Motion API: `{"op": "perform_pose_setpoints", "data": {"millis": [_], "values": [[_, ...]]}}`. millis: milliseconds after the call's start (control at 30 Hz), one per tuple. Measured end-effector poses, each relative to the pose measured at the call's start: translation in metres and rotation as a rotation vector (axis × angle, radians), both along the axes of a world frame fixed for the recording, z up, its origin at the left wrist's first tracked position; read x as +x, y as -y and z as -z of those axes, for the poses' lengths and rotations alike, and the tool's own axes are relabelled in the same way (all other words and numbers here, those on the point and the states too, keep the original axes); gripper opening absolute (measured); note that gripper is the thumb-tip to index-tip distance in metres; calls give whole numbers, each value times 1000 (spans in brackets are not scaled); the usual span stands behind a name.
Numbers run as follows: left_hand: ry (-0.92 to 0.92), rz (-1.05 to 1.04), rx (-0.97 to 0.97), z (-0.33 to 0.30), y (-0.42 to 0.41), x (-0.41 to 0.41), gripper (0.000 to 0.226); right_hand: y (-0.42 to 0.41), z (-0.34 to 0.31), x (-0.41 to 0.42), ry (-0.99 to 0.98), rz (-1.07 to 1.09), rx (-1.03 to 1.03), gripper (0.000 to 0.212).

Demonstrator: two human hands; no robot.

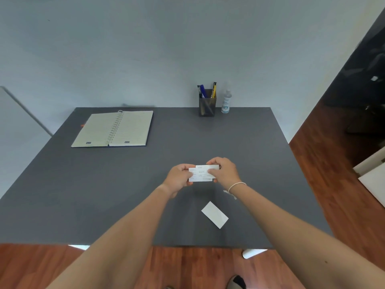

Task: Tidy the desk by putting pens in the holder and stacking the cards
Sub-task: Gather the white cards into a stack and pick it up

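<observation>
Pens (205, 91) sit in the holder (207, 107); your left hand (179, 177) and right hand (225, 171) fingers pinch stacked cards (201, 173), one loose card (215, 214) left on the table (250, 153).

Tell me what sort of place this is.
Probably a home or small office: a grey desk against a plain wall, with an open notebook, a pen holder and wood flooring.

Notebook (113, 129) on the tabletop (239, 142) at far left; holder (207, 106) with pens (203, 91) at far right, bottle (226, 102) just right of it. Cards (201, 173) held above mid-tabletop between left hand (179, 178) and right hand (226, 171). Single card (214, 214) lying nearer, slightly right.
</observation>
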State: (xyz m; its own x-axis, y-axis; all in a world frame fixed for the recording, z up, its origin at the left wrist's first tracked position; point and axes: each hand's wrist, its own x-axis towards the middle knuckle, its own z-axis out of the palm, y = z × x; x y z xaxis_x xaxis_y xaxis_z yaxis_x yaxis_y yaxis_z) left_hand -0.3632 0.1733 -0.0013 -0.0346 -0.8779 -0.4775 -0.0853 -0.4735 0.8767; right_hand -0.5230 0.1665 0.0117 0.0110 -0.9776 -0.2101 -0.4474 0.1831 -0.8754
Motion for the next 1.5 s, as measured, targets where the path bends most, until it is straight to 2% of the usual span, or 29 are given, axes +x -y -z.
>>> {"op": "perform_pose_setpoints", "data": {"millis": [300,567,800,1000,1267,1433,1500], "values": [[-79,-20,13,1,0,8,26,-2,9,20,16,-17,9,26],[14,-11,41,15,-7,20,31,-19,28,11,-55,-51,49,36],[88,-18,66,35,-14,28,30,-48,43,-10,-354,-327,130,38],[76,-23,69,41,-14,29,32,-59,40,-3,-539,-458,100,57],[82,-20,66,40,-11,33,33,-59,45,-3,-545,-448,122,48],[89,-29,65,39,-11,36,32,-50,47,-6,-481,-398,144,30],[89,-31,64,38,-11,37,32,-44,46,-8,-416,-307,164,24]]}}
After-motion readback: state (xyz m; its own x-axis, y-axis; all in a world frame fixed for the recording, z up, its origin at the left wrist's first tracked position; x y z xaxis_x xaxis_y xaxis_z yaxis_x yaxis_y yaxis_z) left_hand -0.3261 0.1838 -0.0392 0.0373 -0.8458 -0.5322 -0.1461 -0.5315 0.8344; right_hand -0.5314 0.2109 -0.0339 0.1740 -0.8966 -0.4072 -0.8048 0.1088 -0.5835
